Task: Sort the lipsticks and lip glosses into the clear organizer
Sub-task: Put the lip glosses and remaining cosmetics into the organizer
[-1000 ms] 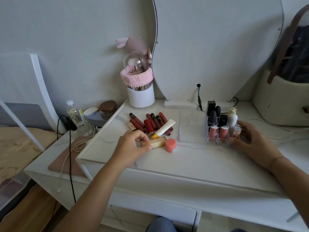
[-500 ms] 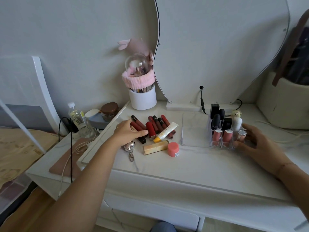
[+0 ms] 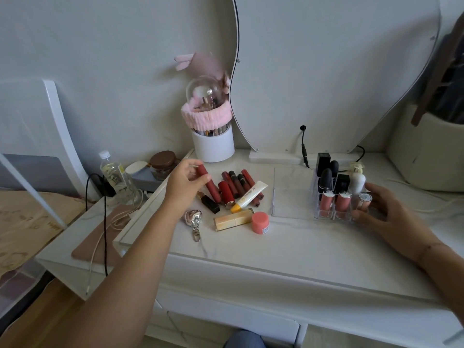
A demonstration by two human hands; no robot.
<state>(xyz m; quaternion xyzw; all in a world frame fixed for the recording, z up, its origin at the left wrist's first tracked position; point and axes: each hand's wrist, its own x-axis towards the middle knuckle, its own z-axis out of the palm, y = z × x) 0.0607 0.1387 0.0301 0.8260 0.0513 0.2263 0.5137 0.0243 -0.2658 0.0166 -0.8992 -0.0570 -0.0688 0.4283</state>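
Your left hand, down on the pile a moment ago, now pinches a red lip gloss by its upper end. Your right hand rests relaxed against the clear organizer; the gloss lies well apart, across the counter.

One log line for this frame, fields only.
phase: pick | left hand pinches red gloss tube | right hand touches clear organizer | organizer partly filled
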